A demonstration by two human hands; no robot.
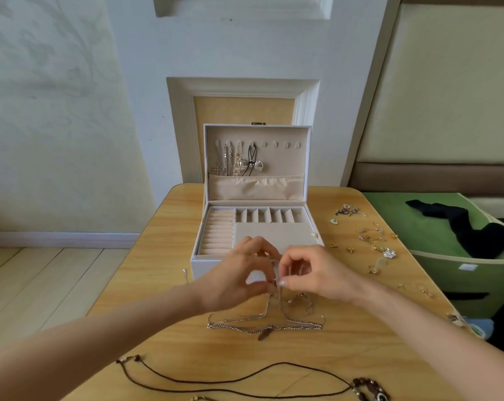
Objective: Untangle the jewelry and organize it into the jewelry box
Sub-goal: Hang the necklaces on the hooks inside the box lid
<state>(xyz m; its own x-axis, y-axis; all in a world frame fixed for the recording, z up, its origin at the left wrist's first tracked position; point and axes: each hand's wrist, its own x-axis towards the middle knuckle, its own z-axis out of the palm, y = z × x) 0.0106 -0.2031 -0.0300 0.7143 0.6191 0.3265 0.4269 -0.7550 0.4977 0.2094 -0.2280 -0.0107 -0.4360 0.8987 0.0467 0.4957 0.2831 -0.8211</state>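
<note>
Silver chains [262, 322] lie in a tangled heap on the wooden table [158, 285] at the lower centre of the frame, and a few strands rise from the heap to the two hands just above it. Both hands meet in front of the jewelry box [200, 266]. The left hand [239, 273] pinches a strand between thumb and curled fingers, and the right hand [311, 274] pinches the same knot of chain with its thumb and forefinger, so the fingertips of both almost touch.

That box stands open at the centre of the frame, against the far edge of the table, with its lid [274, 134] upright. Several necklaces [233, 162] hang from hooks at the left of the lid, above a fabric pocket. In the tray below, ring rolls [219, 233] fill the left side and a row of small compartments [271, 215] runs along the back.

Loose small pieces [372, 241], earrings and pendants by the look of them, are scattered over the table at the right of the frame. A dark brown cord necklace [216, 380] snakes along the bottom edge. Past the table at the far right sits a green bin [462, 273] with a black cloth [476, 227] draped over it
</note>
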